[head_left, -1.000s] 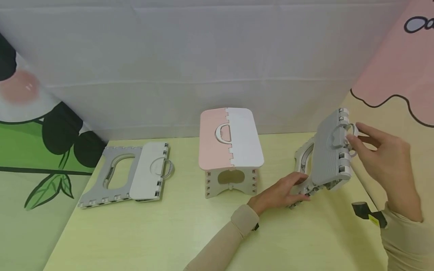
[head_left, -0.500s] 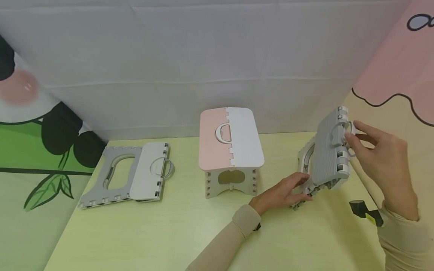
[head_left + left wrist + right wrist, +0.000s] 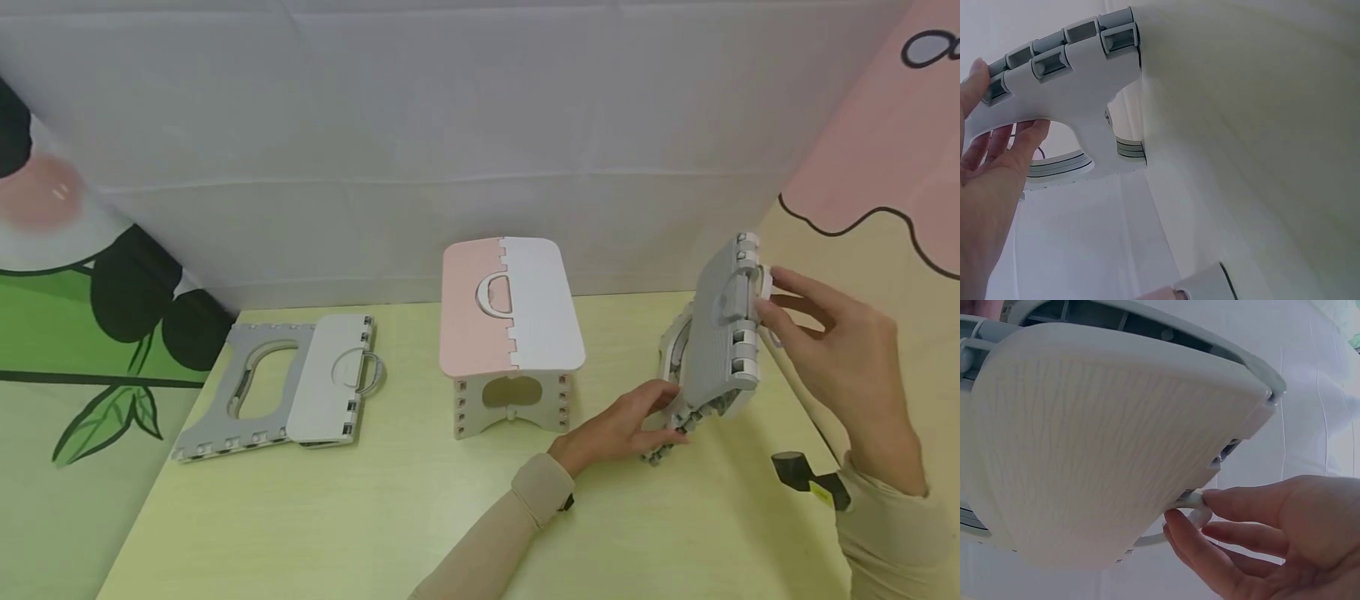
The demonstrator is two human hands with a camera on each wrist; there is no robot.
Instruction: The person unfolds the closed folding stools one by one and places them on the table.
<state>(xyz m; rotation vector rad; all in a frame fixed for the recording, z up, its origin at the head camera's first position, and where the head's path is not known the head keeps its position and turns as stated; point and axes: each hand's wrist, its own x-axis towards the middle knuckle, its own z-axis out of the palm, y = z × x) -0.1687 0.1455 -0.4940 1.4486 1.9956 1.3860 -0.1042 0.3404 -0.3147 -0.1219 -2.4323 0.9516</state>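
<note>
- From my end, the grey folding stool (image 3: 716, 325) sits between the two hands, just beyond the left hand (image 3: 618, 429) and just left of the right hand (image 3: 851, 358), partly folded and tilted up over the table (image 3: 375, 517).
- I see the left hand grasping the side panel (image 3: 1085, 87): its thumb is over the hinged edge and its fingers reach through the oval opening.
- The right hand pinches the handle (image 3: 766, 282) between thumb and fingers, at the raised edge of the ridged seat panel (image 3: 1110, 444) (the right wrist view shows me this pinch best).
- Beyond the left hand and a little to its left, the pink-and-white stool (image 3: 543, 308) stands fully opened; well to the left of the same hand, the grey-and-white stool (image 3: 315, 400) lies part-folded, its own handle toward the hands.
- My read of the step: the hinged panels are being worked, with one hand bracing and the other steering by the handle. Whether this is folding or unfolding, I can't tell from how the panels stand.
- For the next move I'd want the left hand to brace the side panel while the right guides the handle edge steadily, with the left fingers clear of the closing hinges.
</note>
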